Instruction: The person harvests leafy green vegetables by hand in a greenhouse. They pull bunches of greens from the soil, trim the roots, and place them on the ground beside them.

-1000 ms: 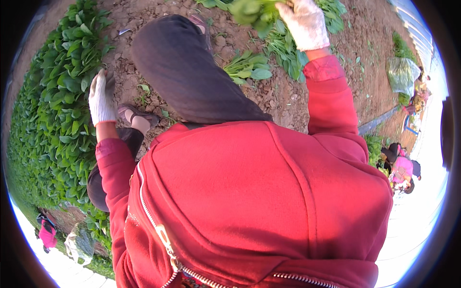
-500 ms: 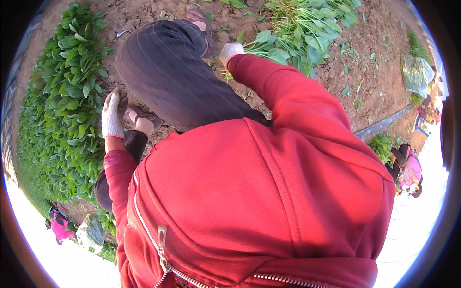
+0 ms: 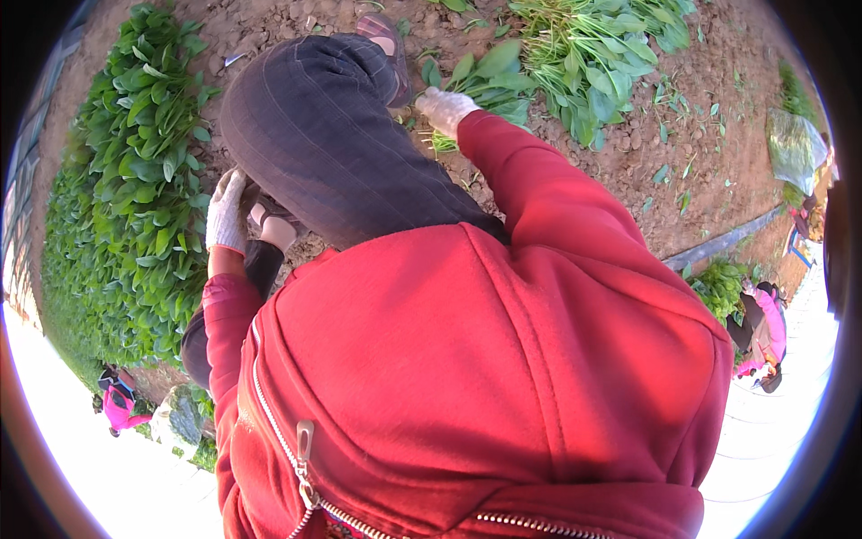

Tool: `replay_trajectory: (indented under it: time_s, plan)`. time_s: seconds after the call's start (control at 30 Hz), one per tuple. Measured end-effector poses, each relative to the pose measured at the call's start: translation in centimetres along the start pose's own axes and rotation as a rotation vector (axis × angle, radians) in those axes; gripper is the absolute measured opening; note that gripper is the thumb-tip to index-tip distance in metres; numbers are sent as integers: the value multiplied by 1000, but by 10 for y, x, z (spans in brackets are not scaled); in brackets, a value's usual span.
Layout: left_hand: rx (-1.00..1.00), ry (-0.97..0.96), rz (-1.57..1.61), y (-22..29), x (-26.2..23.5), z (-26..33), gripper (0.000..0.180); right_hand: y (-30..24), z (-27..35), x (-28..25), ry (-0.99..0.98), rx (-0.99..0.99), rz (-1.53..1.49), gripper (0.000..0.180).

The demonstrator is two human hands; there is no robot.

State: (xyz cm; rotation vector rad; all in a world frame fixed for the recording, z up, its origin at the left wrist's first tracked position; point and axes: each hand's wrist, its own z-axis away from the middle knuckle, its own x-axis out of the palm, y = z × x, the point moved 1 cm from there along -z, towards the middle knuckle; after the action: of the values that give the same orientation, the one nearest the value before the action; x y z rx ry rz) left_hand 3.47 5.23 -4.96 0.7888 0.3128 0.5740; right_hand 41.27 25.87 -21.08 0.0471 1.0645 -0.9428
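We look down past our red jacket (image 3: pixel 485 350) and the dark trousers (image 3: pixel 332 144) over our bent knee, onto a patch of brown soil (image 3: pixel 691 135). Our right hand (image 3: pixel 443 110), in a whitish glove, covers the stems of a small bunch of leafy greens (image 3: pixel 498 81) at the far middle; the leaves fan out to its right and the stem ends show on its near side. We cannot tell how tightly the fingers press. Our left hand (image 3: pixel 231 211), gloved alike, is just beside the knee with fingers bent; whether it holds anything we cannot tell.

A dense bed of growing greens (image 3: pixel 126 225) runs along the left, its edge near the left hand, with a narrow soil strip between bed and knee. A larger heap of picked greens (image 3: pixel 588 67) lies just right of the bunch. Beyond it, open soil with scattered leaves reaches right to a grey strip (image 3: pixel 723 241).

A see-through plastic bag (image 3: pixel 796 151) stands at the far right, another bag (image 3: pixel 177 420) at the near left; both show green, but their contents are unclear.
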Motion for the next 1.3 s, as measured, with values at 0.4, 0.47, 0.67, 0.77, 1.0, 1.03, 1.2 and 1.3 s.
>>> replay_trajectory:
  time_s: [0.4, 0.47, 0.67, 0.77, 1.0, 1.03, 1.2, 1.3]
  plan:
    - [-37, 24, 3, -2, 2, 2, 38, 36, 17, -23, 349, 78, 340, 47]
    - [-28, 34, -74, -1, 6, 6, 36, 37, 9, -14, 278, 94, 303, 50]
    - [-34, 43, -219, 5, 15, 19, 41, 31, 8, 0, -65, 347, 189, 36]
    - [-50, 24, -154, -3, 13, 19, 45, 29, 8, -6, -126, 352, 189, 33]
    - [-23, -17, -147, -21, -5, -15, 44, 33, -51, -108, 60, 232, 49, 34]
    - [16, -14, -236, -22, -9, -24, 43, 30, -68, -139, 110, 102, -78, 38]
    - [99, 97, -767, -35, -34, -61, 46, -24, -136, -290, 101, -30, 122, 52]
    - [72, 106, -841, -46, -45, -81, 49, -85, -186, -338, 42, -148, 296, 62]
